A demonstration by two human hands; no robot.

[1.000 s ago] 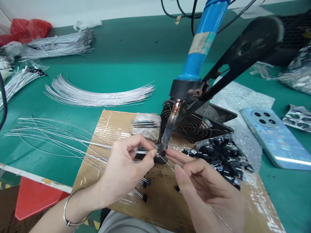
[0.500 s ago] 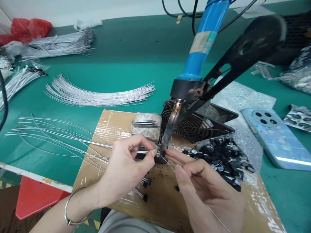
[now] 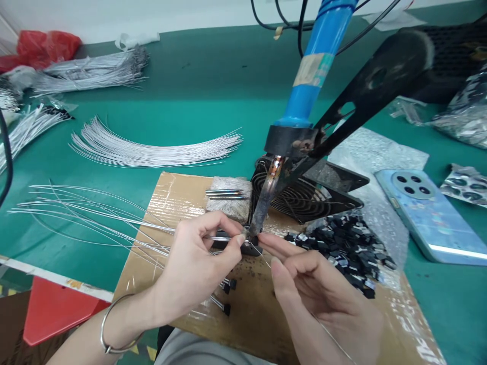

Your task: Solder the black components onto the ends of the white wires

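Note:
Thumb and fingers of my left hand (image 3: 201,266) pinch thin white wires (image 3: 155,226), whose ends lie under the iron tip. Between the thumb and fingers of my right hand (image 3: 323,299) runs a thin strand of solder wire (image 3: 262,254), angled up to that same spot. The blue soldering iron (image 3: 304,101) points down, its dark tip close to my fingertips. Beneath sits a small black block (image 3: 251,249), partly covered by my hands. The exact joint is too small to make out. Several wires with black connectors (image 3: 225,308) lie below my left hand.
A cardboard sheet (image 3: 251,324) covers the near bench. Black connectors (image 3: 346,248) are heaped on the right, beside a blue phone (image 3: 437,223). Behind the iron are a black fan (image 3: 300,197) and its bracket (image 3: 376,86). A fanned wire bundle (image 3: 152,154) lies further back.
The iron and its bracket appear slightly further left in view. My right thumb has shifted slightly left along the solder wire. My left hand stays nearly still.

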